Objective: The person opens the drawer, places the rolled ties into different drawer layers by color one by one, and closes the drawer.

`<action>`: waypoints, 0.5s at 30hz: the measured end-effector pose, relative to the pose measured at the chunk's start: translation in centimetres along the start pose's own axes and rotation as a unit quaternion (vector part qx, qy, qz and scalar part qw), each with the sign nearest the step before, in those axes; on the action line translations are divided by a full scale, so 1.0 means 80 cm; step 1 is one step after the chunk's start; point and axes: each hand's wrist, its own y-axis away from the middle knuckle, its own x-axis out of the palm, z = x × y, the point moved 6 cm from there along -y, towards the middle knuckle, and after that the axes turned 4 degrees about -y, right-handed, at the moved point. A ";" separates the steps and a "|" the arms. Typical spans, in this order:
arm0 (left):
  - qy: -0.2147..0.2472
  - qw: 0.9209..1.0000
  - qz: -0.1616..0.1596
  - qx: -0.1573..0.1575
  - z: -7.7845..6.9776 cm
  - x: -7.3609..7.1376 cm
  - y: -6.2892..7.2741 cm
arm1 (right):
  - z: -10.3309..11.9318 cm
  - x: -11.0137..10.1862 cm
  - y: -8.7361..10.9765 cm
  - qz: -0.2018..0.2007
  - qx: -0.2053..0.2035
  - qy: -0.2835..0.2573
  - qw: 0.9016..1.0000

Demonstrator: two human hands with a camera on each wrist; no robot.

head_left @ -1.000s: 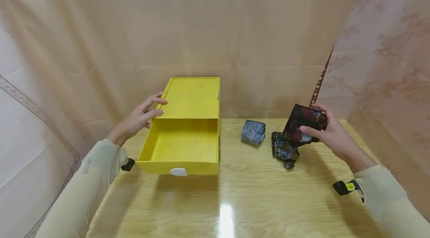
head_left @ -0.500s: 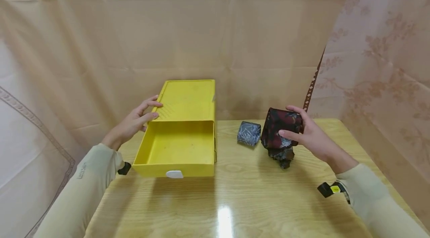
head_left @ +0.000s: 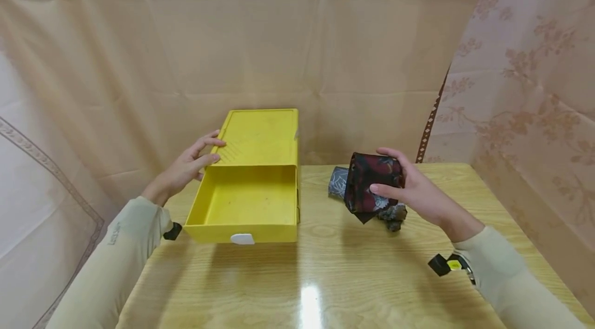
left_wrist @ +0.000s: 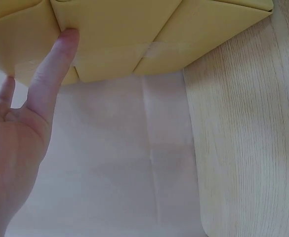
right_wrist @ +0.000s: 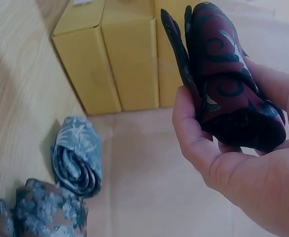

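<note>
Dark red cloth roll (head_left: 372, 179) above the wooden table (head_left: 353, 277), right of the yellow drawer box (head_left: 262, 135), long axis seemingly left to right, dark end toward the palm, right hand (head_left: 420, 194) pinching it, left hand (head_left: 183, 166) spread on the box's left edge, beige curtain (head_left: 241, 34) far.

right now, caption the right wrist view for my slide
Right hand grips a dark red cloth roll; a blue-grey roll, a floral roll and a yellow box sit on the table.
</note>
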 end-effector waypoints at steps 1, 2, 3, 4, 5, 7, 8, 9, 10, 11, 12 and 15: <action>0.001 1.000 -0.001 0.000 -0.001 0.000 0.000 | 0.002 0.002 0.000 0.003 0.002 -0.004 1.000; 0.000 1.000 -0.001 0.000 -0.001 -0.001 0.000 | 0.004 0.004 0.001 0.007 0.003 -0.009 1.000; 0.001 1.000 -0.001 0.000 -0.002 -0.001 0.000 | 0.006 0.007 0.002 0.010 0.004 -0.014 1.000; -0.001 1.000 0.000 0.002 -0.002 -0.001 0.000 | 0.008 0.009 0.003 0.013 0.006 -0.018 1.000; 0.000 1.000 0.000 0.002 -0.002 -0.001 0.000 | 0.010 0.012 0.004 0.018 0.007 -0.024 1.000; 0.001 1.000 0.000 0.001 -0.003 -0.001 0.001 | 0.014 0.018 0.005 0.026 0.006 -0.031 0.999; 0.001 1.000 0.002 0.002 -0.003 -0.001 0.001 | 0.016 0.021 0.005 0.031 0.005 -0.036 0.999; 0.003 1.000 0.002 0.002 -0.003 -0.001 0.001 | 0.018 0.024 0.006 0.036 0.005 -0.037 0.999; 0.004 1.000 0.003 0.003 -0.003 -0.001 0.002 | 0.019 0.026 0.006 0.040 0.003 -0.039 0.998; 0.005 1.000 0.003 0.003 -0.003 -0.001 0.002 | 0.020 0.029 0.006 0.043 0.002 -0.037 0.998; 0.006 1.000 0.004 0.003 -0.003 -0.001 0.002 | 0.021 0.031 0.006 0.045 0.001 -0.034 0.998; 0.005 1.000 0.004 0.003 -0.003 -0.001 0.003 | 0.024 0.037 0.006 0.051 -0.001 -0.027 0.998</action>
